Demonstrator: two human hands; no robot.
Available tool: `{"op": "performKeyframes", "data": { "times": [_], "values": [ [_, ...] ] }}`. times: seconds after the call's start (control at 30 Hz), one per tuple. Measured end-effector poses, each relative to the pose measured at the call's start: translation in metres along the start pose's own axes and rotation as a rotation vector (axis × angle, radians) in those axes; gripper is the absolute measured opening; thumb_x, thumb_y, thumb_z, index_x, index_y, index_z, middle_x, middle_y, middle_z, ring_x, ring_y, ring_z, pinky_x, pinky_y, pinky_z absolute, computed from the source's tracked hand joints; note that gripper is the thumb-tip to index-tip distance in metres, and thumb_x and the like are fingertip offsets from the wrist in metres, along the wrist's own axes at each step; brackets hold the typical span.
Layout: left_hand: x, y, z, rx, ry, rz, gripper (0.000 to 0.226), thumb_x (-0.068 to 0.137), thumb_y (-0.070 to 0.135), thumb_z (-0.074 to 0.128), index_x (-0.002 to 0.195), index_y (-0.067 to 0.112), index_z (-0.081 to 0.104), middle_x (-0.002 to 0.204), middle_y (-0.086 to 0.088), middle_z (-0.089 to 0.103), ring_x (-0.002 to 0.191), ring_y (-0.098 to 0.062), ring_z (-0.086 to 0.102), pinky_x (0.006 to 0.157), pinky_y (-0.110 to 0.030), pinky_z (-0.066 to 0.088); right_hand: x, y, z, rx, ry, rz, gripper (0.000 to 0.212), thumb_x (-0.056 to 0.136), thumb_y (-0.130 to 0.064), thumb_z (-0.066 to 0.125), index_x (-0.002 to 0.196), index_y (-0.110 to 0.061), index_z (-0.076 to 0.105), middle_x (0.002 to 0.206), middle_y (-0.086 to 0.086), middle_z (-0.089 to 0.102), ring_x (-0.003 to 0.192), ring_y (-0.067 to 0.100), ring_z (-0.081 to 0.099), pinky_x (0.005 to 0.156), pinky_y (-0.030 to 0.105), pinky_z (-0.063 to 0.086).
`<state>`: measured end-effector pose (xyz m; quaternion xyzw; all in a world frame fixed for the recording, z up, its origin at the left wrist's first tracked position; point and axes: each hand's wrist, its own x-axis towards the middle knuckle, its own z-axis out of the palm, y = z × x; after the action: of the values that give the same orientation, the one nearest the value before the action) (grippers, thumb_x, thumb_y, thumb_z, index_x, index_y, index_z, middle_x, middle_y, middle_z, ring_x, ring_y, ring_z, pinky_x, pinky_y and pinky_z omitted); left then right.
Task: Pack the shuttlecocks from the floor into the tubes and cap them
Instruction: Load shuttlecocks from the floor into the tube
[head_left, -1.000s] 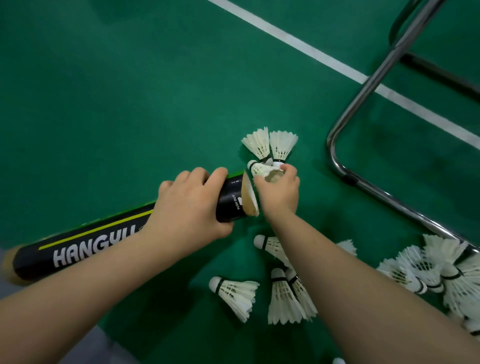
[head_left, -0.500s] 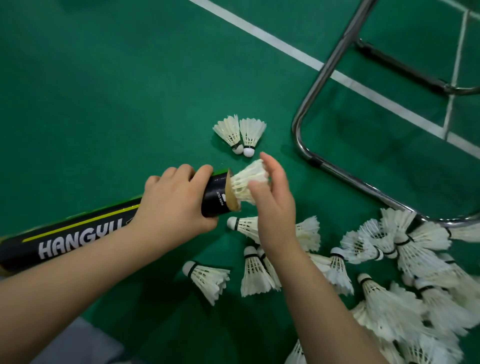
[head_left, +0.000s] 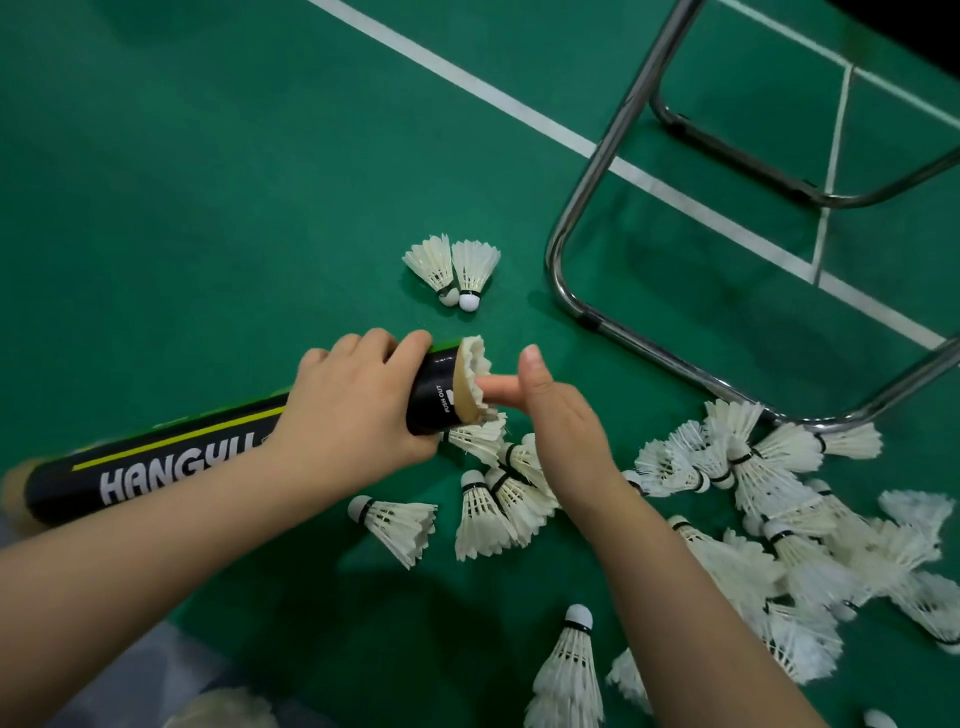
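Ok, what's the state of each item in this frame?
Black tube: uncapped, gripped by left hand.
Shuttlecock in tube mouth: partly in, feathers protruding.
Right hand: straight finger pressing into that shuttlecock.
Shuttlecock pile: loose on floor, unpacked.
Shuttlecock pair: lying side by side, unpacked.

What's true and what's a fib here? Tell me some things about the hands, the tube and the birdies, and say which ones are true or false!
1. The left hand grips the black tube near its open end. True.
2. The tube has its cap on. False: the end is open, and the feathers of a shuttlecock stick out of it.
3. The right hand pokes a straight finger into that shuttlecock. True.
4. The floor is red. False: it is green with white lines.
5. A pair of shuttlecocks lies apart from the others, beyond the tube. True.
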<state>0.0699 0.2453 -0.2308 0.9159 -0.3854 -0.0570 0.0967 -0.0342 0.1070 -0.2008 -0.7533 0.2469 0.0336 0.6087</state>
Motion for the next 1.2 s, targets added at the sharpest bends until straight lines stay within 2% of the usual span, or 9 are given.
{"op": "performKeyframes", "data": {
  "times": [0.1,0.2,0.33,0.43,0.47,0.6,0.73,0.83,1.2],
  "values": [
    [-0.008,0.001,0.005,0.021,0.035,0.039,0.070,0.053,0.048,0.071,0.112,0.019,0.048,0.089,-0.005,0.057,0.080,-0.031,0.055,0.069,-0.038,0.039,-0.001,-0.004,0.004,-0.031,-0.160,0.120,0.035,0.096,-0.034,0.039,0.069,-0.031,0.061,0.053,-0.028,0.058,0.056,-0.020,0.051,0.056,-0.005,0.035],
    [-0.019,0.002,0.009,0.032,0.070,0.093,0.063,0.055,0.052,0.060,0.106,0.019,0.047,0.084,-0.007,0.058,0.073,-0.031,0.056,0.066,-0.039,0.042,0.000,-0.005,0.019,-0.213,-0.346,0.248,0.016,0.081,-0.021,0.061,0.069,-0.016,0.051,0.065,-0.005,0.049,0.059,0.004,0.044,0.056,0.012,0.036],
    [-0.029,0.004,0.011,0.006,0.091,0.118,0.062,0.057,0.058,0.039,0.102,0.017,0.047,0.079,-0.008,0.058,0.068,-0.031,0.057,0.062,-0.039,0.042,0.000,-0.002,0.036,-0.004,-0.337,0.298,0.060,0.052,-0.017,0.053,0.109,0.003,0.048,0.091,0.007,0.042,0.077,0.017,0.040,0.061,0.030,0.032],
    [-0.024,-0.004,0.007,0.031,0.091,0.070,0.063,0.054,0.052,0.059,0.105,0.016,0.050,0.082,-0.008,0.057,0.072,-0.032,0.057,0.064,-0.038,0.042,0.005,-0.004,0.035,0.091,-0.109,0.166,0.004,0.075,-0.009,0.060,0.073,-0.012,0.062,0.076,0.003,0.053,0.069,0.013,0.049,0.064,0.024,0.039],
    [-0.020,-0.007,0.004,0.033,0.095,0.047,0.065,0.052,0.048,0.068,0.106,0.015,0.051,0.083,-0.009,0.057,0.073,-0.033,0.057,0.065,-0.039,0.042,0.006,-0.003,0.031,0.135,0.054,0.111,0.020,0.082,-0.008,0.057,0.067,-0.019,0.063,0.072,-0.002,0.058,0.068,0.010,0.053,0.065,0.021,0.043],
    [-0.016,-0.021,-0.003,0.029,0.115,-0.007,0.068,0.051,0.042,0.076,0.107,0.013,0.053,0.083,-0.011,0.057,0.074,-0.034,0.056,0.066,-0.040,0.042,0.015,0.024,0.015,-0.009,0.561,0.115,0.016,0.088,-0.021,0.052,0.102,-0.020,0.062,0.097,-0.001,0.063,0.086,0.013,0.055,0.073,0.026,0.042],
    [-0.023,-0.024,0.005,0.037,0.103,0.017,0.070,0.051,0.044,0.076,0.109,0.017,0.049,0.086,-0.009,0.058,0.076,-0.032,0.056,0.068,-0.040,0.042,0.024,0.076,0.024,-0.836,0.311,0.300,0.077,0.084,-0.047,0.057,0.146,-0.023,0.017,0.151,0.001,0.026,0.137,0.021,0.025,0.109,0.044,0.025],
    [-0.024,-0.025,0.010,0.041,0.119,0.038,0.072,0.049,0.048,0.075,0.108,0.019,0.046,0.086,-0.008,0.058,0.075,-0.031,0.057,0.067,-0.039,0.042,0.028,0.095,0.024,-1.125,0.069,0.189,0.095,0.080,-0.056,0.060,0.149,-0.029,0.000,0.158,-0.004,0.003,0.145,0.021,0.002,0.114,0.053,0.007],
    [-0.019,-0.030,0.011,0.031,0.158,0.034,0.071,0.051,0.049,0.075,0.110,0.018,0.049,0.087,-0.007,0.058,0.076,-0.031,0.056,0.067,-0.038,0.041,0.064,0.087,0.015,-1.386,-0.065,-0.015,0.042,0.078,-0.041,0.063,0.114,-0.022,0.052,0.117,-0.004,0.062,0.130,0.023,0.038,0.113,0.056,-0.002]
  ]
}}
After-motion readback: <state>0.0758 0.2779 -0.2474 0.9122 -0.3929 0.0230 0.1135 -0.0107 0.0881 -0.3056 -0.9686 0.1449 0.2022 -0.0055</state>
